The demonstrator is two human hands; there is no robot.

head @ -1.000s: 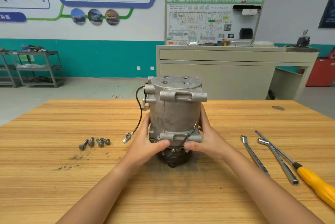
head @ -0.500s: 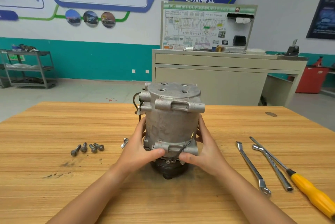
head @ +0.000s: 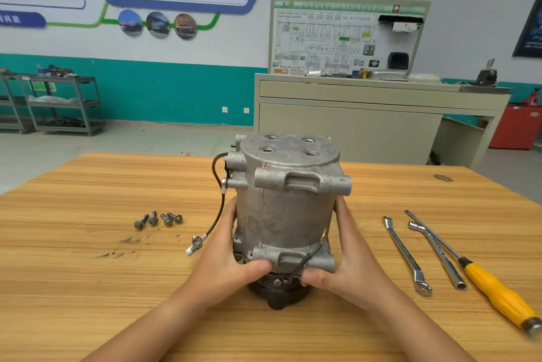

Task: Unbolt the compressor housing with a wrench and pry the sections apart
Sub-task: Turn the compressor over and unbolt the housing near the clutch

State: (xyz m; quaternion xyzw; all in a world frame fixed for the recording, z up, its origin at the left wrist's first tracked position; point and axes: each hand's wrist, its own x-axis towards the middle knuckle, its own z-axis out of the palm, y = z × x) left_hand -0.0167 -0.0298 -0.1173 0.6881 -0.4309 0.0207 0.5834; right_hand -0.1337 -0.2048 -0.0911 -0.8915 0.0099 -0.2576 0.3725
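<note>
Compressor housing (head: 281,209) turned slightly, upright on desk (head: 88,288), left hand (head: 225,256) and right hand (head: 349,259) clasping its lower sides.

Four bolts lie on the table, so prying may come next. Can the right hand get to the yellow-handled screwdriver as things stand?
Probably yes, once the right hand lets go of the compressor. The screwdriver lies on the table to its right; only two wrenches lie between.

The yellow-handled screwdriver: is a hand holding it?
No, the screwdriver lies on the table, and the left hand and the right hand both hold the compressor.
</note>
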